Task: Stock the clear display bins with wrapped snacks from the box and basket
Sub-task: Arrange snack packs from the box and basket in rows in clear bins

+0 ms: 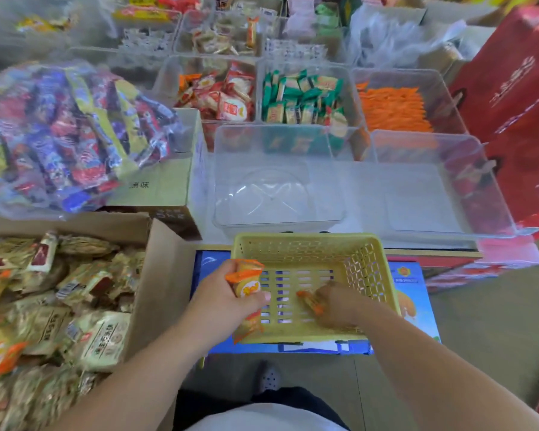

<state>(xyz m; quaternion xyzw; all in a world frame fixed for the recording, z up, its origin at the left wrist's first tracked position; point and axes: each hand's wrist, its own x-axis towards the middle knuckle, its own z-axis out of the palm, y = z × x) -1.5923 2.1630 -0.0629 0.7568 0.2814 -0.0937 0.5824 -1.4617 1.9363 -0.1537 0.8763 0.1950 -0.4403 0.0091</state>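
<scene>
- Two hands are down in the yellow basket (302, 239), which sits right in front of me below the clear bins, so each trip up to them is short.
- My left hand (227, 293) is clenched round a bunch of orange packets (246, 278) at the basket's left wall. I judge I hold them there to gather a full handful before lifting.
- Those packets stand roughly on end in my fist. Their long axis runs from me toward the bins, with one crimped end poking out above my thumb and another hanging below my palm.
- My right hand (336, 303) reaches the basket floor, fingers bent down onto a lone orange stick packet (310, 301). Blur hides whether I have it pinched, so I cannot tell.
- That stick lies flat on the slats, its long axis slanting from far-left to near-right under my fingertips.
- The orange-stick bin (395, 110) at the far right looks like its home; the empty bin (277, 194) stands nearer.
</scene>
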